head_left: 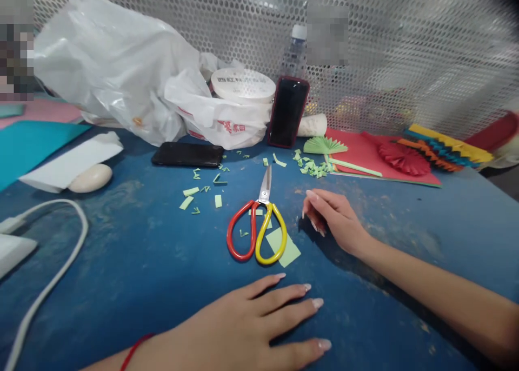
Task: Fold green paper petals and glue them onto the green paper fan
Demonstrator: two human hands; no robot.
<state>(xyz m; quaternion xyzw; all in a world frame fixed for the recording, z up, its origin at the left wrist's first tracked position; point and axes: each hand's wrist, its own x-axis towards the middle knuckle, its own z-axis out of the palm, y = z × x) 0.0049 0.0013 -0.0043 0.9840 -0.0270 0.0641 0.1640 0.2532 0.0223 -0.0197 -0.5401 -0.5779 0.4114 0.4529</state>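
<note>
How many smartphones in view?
2: black smartphone lying flat before the plastic bags, red-cased smartphone upright before the plastic bottle. Bags may hide others.

On a table [141, 246], scissors [265, 197] lay just beyond the left hand [247, 319] and left of the right hand [334, 218], one handle over a paper piece [291, 250]. Scraps [218, 200] lay past the left hand; behind them, a flat phone [187, 154], then bags [121, 63]. Beyond the right hand sat clippings [314, 169], then a fan [324, 145]. A cable [84, 233] curved well left of both hands.
</note>
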